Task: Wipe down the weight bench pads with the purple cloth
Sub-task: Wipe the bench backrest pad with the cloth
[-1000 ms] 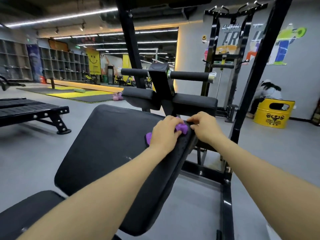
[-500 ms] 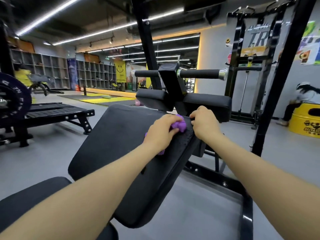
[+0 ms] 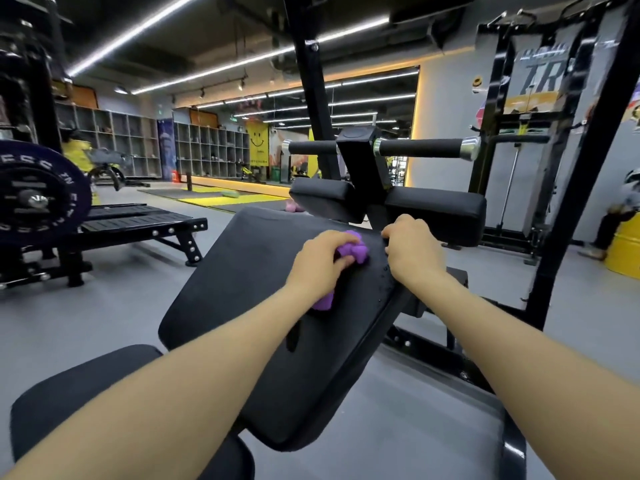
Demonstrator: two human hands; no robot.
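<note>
Most of the wiping looks left to do: you are working only the upper right corner of the back pad (image 3: 242,289), while the seat pad (image 3: 86,393) below it and the two small pads (image 3: 436,209) above it appear untouched. Your left hand (image 3: 318,261) curls around the bunched purple cloth (image 3: 353,249), pressing it onto that corner; your right hand (image 3: 412,247) grips the pad's edge just beside it
</note>
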